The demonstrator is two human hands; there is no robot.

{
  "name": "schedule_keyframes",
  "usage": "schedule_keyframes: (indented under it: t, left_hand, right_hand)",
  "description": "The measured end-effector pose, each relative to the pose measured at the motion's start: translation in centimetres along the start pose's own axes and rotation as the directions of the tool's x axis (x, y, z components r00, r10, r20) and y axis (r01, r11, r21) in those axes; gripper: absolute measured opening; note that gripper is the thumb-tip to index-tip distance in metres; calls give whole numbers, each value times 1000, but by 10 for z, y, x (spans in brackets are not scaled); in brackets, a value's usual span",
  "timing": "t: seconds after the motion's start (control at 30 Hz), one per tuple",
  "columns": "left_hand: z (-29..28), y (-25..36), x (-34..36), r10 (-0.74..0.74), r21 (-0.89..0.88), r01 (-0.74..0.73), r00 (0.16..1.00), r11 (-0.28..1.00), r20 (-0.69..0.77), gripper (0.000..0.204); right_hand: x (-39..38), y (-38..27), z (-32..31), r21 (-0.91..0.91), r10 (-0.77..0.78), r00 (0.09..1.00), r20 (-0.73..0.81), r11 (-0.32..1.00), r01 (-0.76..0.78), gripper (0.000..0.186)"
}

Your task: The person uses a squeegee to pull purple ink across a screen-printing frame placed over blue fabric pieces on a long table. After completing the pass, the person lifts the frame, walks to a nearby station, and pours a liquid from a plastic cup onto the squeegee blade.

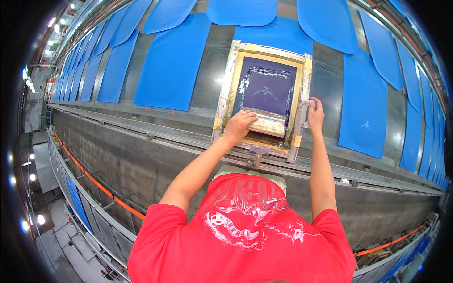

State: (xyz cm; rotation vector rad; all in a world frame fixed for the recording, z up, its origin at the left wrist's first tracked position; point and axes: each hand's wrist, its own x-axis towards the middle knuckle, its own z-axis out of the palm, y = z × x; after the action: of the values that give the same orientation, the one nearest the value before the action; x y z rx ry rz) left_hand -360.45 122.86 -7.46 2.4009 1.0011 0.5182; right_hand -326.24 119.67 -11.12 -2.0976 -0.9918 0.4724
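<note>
Blue fabric panels (170,61) flank your printing screen (264,94); your left hand (239,125) grips the wooden squeegee (268,124), right hand (315,115) clasps the frame's edge.

Blue fabric panels (172,61); dark purple screen mesh (267,87), white motif; red shirt (245,236).

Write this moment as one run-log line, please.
left hand on wooden squeegee block | right hand gripping wooden-framed printing screen | blue fabric panels beside, on long metal table
</note>
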Motion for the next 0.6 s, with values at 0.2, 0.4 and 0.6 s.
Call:
schedule_keyframes:
  t: [0.2,0.4,0.6]
  left_hand:
    - [-26,-11,-25,21,-93,-28,997,995,-70,59]
    - [-109,-74,-61,13,-49,-22,986,999,-166,61]
    - [-212,-220,-122,-35,51,41,993,998,-117,58]
  right_hand:
    - [2,-38,22,106,-56,989,-138,992,71,24]
    - [-44,-181,69,184,-78,991,-104,978,97,22]
    - [-105,-261,240,254,-28,996,-81,966,48,22]
